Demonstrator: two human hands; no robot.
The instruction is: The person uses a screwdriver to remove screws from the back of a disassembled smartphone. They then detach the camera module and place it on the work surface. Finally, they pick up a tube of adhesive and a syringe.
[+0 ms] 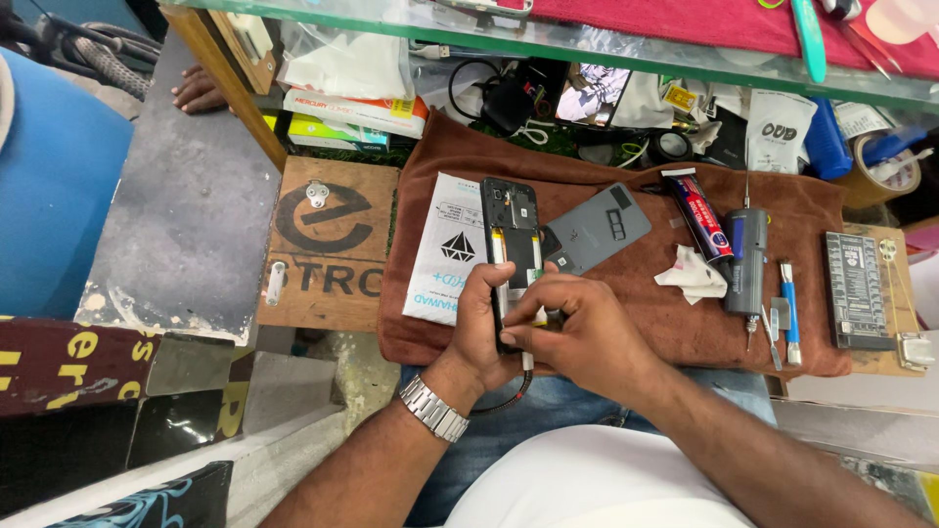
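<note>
Opened smartphone (511, 244) with back removed, upright over a brown cloth (626, 313) on the worktop. Left hand (481, 323) wrapped around its lower edge; right hand (577, 328) pinching a thin tool (526, 360) against the phone's bottom. Probably light, rigid, fragile inside — best gripped by the side edges. Grey back cover (597, 228) just beside; glue tube (700, 217) and electric screwdriver (747, 259) farther right.
</note>
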